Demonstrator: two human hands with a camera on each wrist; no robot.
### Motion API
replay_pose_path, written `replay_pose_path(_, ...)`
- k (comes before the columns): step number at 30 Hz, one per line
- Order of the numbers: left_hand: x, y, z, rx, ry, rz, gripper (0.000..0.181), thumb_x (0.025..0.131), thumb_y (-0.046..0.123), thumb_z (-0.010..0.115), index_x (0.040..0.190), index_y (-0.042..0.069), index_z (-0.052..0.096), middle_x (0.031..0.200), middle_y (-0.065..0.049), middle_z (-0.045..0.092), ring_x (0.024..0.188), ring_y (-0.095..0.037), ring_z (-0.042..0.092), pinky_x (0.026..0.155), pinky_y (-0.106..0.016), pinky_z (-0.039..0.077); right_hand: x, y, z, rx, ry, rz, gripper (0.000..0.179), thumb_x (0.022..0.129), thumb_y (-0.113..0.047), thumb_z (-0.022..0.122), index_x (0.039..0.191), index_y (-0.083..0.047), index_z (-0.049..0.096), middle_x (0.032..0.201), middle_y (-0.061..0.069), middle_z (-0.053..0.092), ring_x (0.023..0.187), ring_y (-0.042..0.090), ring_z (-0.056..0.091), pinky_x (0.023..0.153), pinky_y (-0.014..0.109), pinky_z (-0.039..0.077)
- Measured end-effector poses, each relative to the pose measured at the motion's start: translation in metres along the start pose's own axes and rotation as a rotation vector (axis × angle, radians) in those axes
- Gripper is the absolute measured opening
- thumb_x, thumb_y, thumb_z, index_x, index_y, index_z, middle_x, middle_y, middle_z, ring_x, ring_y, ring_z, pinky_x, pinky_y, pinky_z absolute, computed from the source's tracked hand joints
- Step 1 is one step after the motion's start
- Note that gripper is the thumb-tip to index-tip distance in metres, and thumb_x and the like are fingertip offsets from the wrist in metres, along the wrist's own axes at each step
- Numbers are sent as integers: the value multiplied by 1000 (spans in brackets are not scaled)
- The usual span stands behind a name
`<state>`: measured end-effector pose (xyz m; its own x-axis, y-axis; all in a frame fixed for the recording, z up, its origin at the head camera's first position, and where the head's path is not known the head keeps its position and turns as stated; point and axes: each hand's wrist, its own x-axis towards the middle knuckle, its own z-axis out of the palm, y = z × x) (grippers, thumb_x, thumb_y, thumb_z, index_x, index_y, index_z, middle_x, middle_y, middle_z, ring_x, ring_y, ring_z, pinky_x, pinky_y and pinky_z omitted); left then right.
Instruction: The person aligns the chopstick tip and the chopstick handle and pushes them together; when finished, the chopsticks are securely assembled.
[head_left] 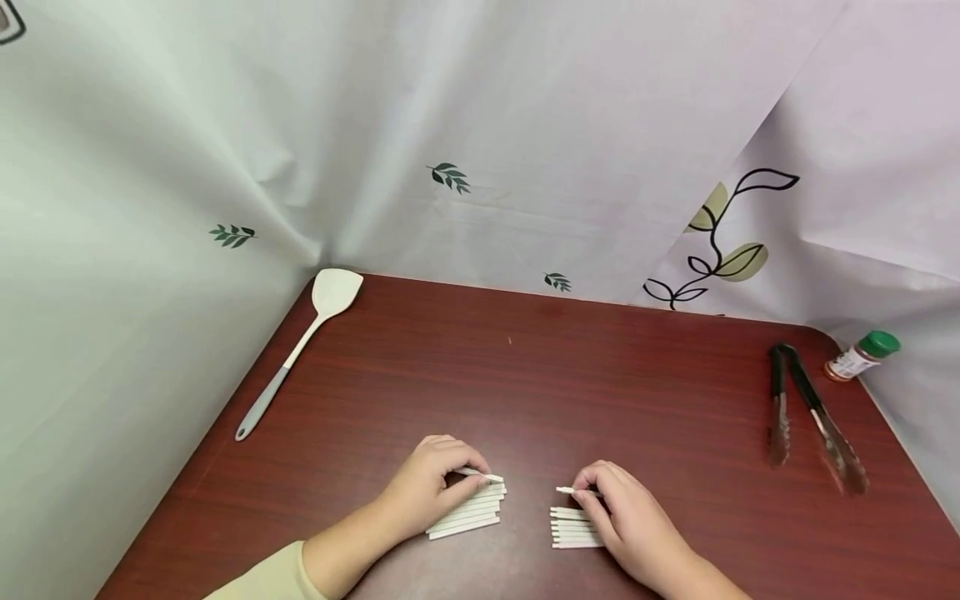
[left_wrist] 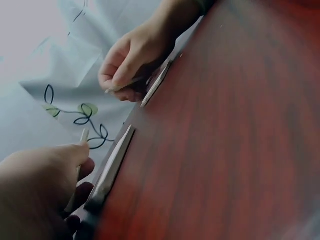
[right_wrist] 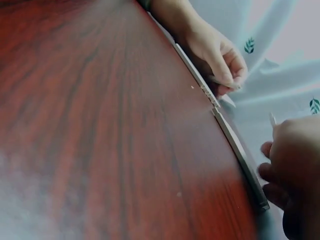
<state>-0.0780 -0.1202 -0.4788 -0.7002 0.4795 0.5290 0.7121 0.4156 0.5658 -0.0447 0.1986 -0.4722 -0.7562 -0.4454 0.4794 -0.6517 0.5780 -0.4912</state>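
My left hand (head_left: 435,485) pinches a thin white stick (head_left: 491,478) between thumb and fingers, just above the far side of a row of similar sticks (head_left: 468,518) on the table. To its right, my right hand (head_left: 633,521) pinches another white stick (head_left: 564,490), whose short end pokes out past the fingertips. A second row of white sticks (head_left: 573,533), with narrow notched ends, lies under and beside that hand, which partly hides it. In the left wrist view, the left hand's stick (left_wrist: 85,136) is raised above the tabletop.
On the dark red wooden table (head_left: 480,375), a white spatula (head_left: 300,346) with a grey handle lies at the left edge. Black-and-metal tongs (head_left: 813,408) lie at the right, near a green-capped spice bottle (head_left: 855,360). A white leaf-print curtain (head_left: 525,125) hangs behind.
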Motion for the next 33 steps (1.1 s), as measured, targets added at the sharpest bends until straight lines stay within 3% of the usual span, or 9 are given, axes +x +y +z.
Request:
replay_pose_path(4, -1, 6, 5, 49, 35, 47, 10, 93, 19, 82, 98, 23, 75, 93, 19, 72, 81, 2, 58, 82, -28, 43, 1, 0, 1, 10, 13, -58, 15, 104, -12, 68, 111, -25, 67, 106, -19, 63, 94, 0, 60, 85, 20, 46)
replay_pose_path(9, -1, 12, 8, 104, 82, 89, 15, 87, 22, 87, 96, 25, 74, 90, 20, 71, 78, 2, 58, 79, -25, 40, 7, -3, 8, 39, 69, -209, 18, 106, -12, 63, 119, -18, 74, 107, -14, 68, 95, 3, 64, 85, 23, 49)
replay_pose_path(17, -1, 16, 13, 64, 79, 164, 21, 83, 19, 91, 97, 23, 76, 91, 17, 73, 79, 2, 62, 78, -22, 44, 14, -11, 20, 64, 63, -343, 19, 110, -22, 61, 117, -17, 78, 98, -16, 64, 85, -2, 56, 78, 16, 47)
replay_pose_path(23, -3, 17, 15, 39, 83, 201, 23, 83, 17, 91, 99, 23, 76, 91, 16, 73, 78, 1, 62, 80, -22, 44, 14, -13, 24, 63, 50, -365, 23, 112, -22, 57, 119, -16, 78, 98, -15, 64, 85, -1, 55, 78, 16, 46)
replay_pose_path(33, -3, 21, 18, 17, 90, 198, 24, 81, 16, 92, 97, 23, 77, 91, 15, 74, 80, 0, 63, 80, -23, 45, 12, -11, 25, 113, 73, -371, 23, 111, -19, 59, 121, -14, 78, 98, -12, 63, 85, 0, 57, 78, 15, 46)
